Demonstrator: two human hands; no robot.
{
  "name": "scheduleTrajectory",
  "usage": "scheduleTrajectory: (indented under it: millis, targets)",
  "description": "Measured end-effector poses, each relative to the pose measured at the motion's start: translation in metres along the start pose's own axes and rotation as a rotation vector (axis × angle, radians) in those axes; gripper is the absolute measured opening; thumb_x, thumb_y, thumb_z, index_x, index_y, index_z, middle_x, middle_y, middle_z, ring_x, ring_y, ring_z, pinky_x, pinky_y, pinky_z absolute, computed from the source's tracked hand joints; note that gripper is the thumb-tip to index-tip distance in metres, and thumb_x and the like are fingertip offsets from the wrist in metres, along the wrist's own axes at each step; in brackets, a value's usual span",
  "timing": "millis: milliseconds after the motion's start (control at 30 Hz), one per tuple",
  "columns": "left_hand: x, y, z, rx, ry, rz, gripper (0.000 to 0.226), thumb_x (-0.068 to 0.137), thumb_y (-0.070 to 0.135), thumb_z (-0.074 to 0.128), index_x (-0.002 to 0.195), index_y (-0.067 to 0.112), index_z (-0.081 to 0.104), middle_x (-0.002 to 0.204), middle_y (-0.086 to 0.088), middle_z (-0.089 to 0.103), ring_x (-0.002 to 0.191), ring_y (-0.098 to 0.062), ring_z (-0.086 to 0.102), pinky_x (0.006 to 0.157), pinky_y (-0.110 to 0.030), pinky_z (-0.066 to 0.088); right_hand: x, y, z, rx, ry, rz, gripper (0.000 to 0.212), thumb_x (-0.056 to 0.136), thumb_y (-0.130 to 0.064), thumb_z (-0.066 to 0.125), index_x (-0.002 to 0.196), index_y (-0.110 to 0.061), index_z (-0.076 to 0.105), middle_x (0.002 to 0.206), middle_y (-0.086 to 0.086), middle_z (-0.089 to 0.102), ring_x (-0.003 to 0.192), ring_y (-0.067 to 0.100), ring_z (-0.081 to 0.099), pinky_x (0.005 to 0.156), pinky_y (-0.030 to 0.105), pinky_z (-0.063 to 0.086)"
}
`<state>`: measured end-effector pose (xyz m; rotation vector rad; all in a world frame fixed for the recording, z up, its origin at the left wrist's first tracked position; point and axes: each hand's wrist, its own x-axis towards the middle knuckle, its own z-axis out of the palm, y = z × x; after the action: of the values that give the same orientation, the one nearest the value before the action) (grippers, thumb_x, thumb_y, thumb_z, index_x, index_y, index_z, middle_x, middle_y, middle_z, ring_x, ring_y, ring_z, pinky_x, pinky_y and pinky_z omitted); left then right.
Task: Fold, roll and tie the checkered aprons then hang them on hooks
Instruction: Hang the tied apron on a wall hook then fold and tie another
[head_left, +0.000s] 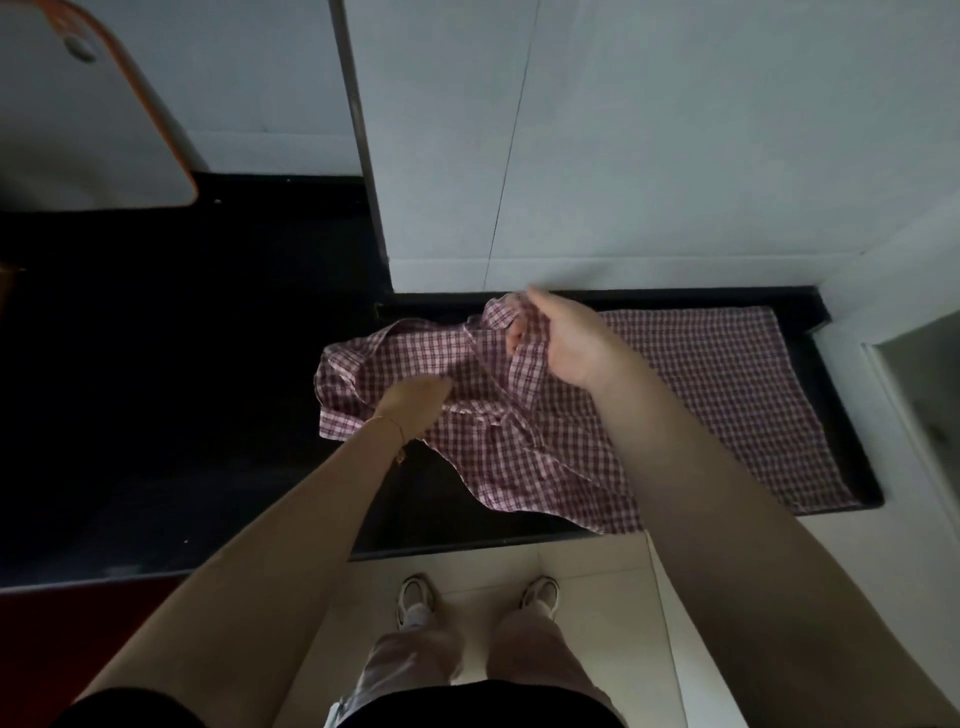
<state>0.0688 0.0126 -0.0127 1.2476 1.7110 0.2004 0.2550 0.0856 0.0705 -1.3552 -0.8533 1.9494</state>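
A: Gripping noted: right hand (563, 343) curls round a raised bunch of the checkered apron (524, 415); left hand (413, 402) pinches its crumpled left part.

B: Location?

A: Apron lies on the black counter (156, 364), overhanging the front edge; bare counter to its left.

Dim black counter (156, 389); white wall (675, 130)
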Motion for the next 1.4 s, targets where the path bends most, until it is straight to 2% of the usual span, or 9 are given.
scheduleTrajectory:
  millis: [167,267,433,600,700,800,967,1267,1400]
  targets:
    - [-0.006,0.037,-0.007,-0.892,-0.138,-0.018,0.042,0.100,0.047,0.048,0.113,0.012,0.067,0.110,-0.010,0.071,0.101,-0.022,0.067,0.083,-0.033,0.053,-0.010,0.032,0.007,-0.541,-0.055,0.124,0.015,0.098,-0.022,0.059,0.106,-0.014,0.068,0.104,0.007,0.073,0.100,0.025,0.070,0.094,0.039,0.054]
    - [-0.006,0.040,-0.004,-0.675,-0.067,0.078,0.011,0.097,0.020,0.060,0.100,0.018,0.070,0.106,-0.012,0.070,0.090,-0.019,0.067,0.076,-0.029,0.056,-0.017,0.048,0.005,-0.855,-0.131,0.213,0.008,0.096,-0.018,0.063,0.101,-0.013,0.067,0.106,0.007,0.071,0.102,0.024,0.067,0.092,0.035,0.054]
    - [0.001,0.027,0.007,-0.447,-0.009,-0.049,0.016,0.088,0.016,0.073,0.102,0.009,0.073,0.089,-0.008,0.073,0.079,-0.018,0.068,0.083,-0.033,0.059,-0.007,0.054,-0.005,-0.861,0.016,0.335,0.020,0.092,-0.006,0.063,0.112,-0.006,0.068,0.105,0.007,0.071,0.096,0.018,0.069,0.091,0.033,0.057]
    - [-0.007,0.023,0.006,-0.042,0.002,-0.006,0.019,0.089,0.023,0.070,0.103,0.010,0.074,0.105,-0.003,0.069,0.102,-0.023,0.064,0.095,-0.034,0.053,0.015,0.050,-0.019,-1.042,0.444,-0.074,0.023,0.097,-0.014,0.054,0.115,-0.012,0.067,0.119,0.007,0.065,0.100,0.018,0.061,0.084,0.030,0.050]
    - [-0.003,0.025,-0.001,0.184,-0.080,-0.031,0.021,0.091,0.024,0.064,0.086,0.005,0.072,0.091,-0.007,0.067,0.089,-0.020,0.063,0.087,-0.032,0.055,0.027,0.056,-0.025,-1.309,0.301,-0.183,0.043,0.096,-0.004,0.056,0.138,-0.011,0.053,0.146,0.008,0.043,0.126,0.023,0.050,0.100,0.029,0.041]
    - [0.010,0.025,-0.003,0.183,0.003,-0.090,0.034,0.091,0.033,0.060,0.065,0.012,0.053,0.066,-0.002,0.052,0.059,-0.014,0.049,0.053,-0.027,0.043,0.046,0.070,-0.030,-1.452,0.181,-0.116,0.029,0.098,-0.011,0.055,0.127,-0.012,0.060,0.141,0.010,0.049,0.116,0.023,0.057,0.099,0.033,0.047]
    - [0.032,0.044,0.000,0.197,0.422,0.047,0.026,0.093,0.033,0.052,0.107,0.014,0.063,0.110,-0.005,0.053,0.098,-0.024,0.055,0.087,-0.043,0.052,0.054,0.069,-0.033,-1.504,0.139,0.005,0.012,0.101,-0.016,0.051,0.109,-0.015,0.060,0.102,0.003,0.062,0.083,0.015,0.057,0.075,0.029,0.049]
    - [0.079,0.071,0.023,0.392,0.036,0.056,0.030,0.099,0.026,0.051,0.122,0.017,0.067,0.127,-0.004,0.064,0.114,-0.021,0.059,0.100,-0.033,0.048,0.072,0.070,-0.060,-1.575,0.080,-0.032,0.052,0.100,-0.017,0.053,0.150,-0.019,0.040,0.158,0.005,0.031,0.135,0.025,0.044,0.109,0.041,0.042]
    - [0.082,0.066,0.029,0.384,0.041,-0.044,0.030,0.092,0.026,0.062,0.118,0.015,0.069,0.119,-0.005,0.066,0.107,-0.022,0.062,0.095,-0.034,0.053,0.076,0.077,-0.070,-1.619,0.050,0.047,0.060,0.097,-0.020,0.059,0.152,-0.021,0.035,0.155,0.011,0.028,0.127,0.029,0.050,0.099,0.041,0.048]
